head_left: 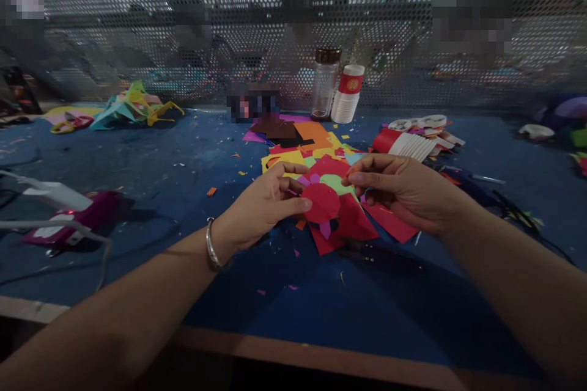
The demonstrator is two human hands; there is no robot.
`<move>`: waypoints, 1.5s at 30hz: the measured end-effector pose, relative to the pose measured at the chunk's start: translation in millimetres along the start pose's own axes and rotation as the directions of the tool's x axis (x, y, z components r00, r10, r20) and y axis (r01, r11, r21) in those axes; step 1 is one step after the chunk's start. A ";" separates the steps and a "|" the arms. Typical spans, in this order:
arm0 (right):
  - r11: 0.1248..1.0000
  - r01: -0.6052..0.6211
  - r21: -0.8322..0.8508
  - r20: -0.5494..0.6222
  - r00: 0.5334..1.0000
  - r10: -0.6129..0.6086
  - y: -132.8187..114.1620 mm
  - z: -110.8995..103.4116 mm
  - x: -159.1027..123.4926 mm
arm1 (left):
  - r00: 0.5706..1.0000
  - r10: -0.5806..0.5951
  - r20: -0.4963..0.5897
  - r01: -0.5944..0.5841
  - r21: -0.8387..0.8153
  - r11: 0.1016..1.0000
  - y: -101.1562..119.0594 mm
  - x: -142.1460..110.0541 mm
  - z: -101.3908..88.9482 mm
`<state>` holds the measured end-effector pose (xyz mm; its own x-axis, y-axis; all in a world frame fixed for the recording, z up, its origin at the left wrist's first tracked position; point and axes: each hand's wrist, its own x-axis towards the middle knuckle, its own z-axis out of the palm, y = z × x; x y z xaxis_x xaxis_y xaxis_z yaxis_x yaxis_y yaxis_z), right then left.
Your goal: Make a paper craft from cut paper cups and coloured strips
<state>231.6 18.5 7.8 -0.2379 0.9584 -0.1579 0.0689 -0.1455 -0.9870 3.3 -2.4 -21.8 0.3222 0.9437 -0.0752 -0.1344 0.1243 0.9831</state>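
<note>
My left hand pinches the left edge of a round red paper disc between thumb and fingers. To its right, my right hand is closed in a pinch; a small reddish bit shows at the fingertips, too small to name. Beneath and behind both hands lies a pile of coloured paper, with a red sheet, a light green piece and a yellow sheet. A small purple paper piece sticks out below the disc; whether it is attached I cannot tell.
A lidded clear bottle and a stack of paper cups stand by the perforated metal screen. More cups lie at right. Scissors and paper scraps lie far left, a purple device with cables nearer.
</note>
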 end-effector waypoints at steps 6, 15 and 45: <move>0.999 -0.022 0.044 0.013 1.000 0.021 0.1 7.8 -5.4 | 0.999 0.032 0.001 -0.032 0.066 0.997 0.1 -0.9 -0.5; 0.998 -0.002 0.057 0.012 1.000 0.001 5.1 7.9 -4.9 | 0.996 0.088 0.002 -0.088 0.059 0.994 -2.3 0.7 -1.5; 0.882 0.305 -0.360 -0.081 0.931 -0.355 10.4 5.0 -5.7 | 0.997 0.068 0.039 -0.072 0.101 0.992 -3.4 0.8 -3.2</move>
<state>228.9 10.3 -1.7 -0.1678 0.9641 0.2057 0.3371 0.2522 -0.9071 1.0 -1.1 -25.7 0.3483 0.9374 -0.0013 -0.0622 0.0245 0.9978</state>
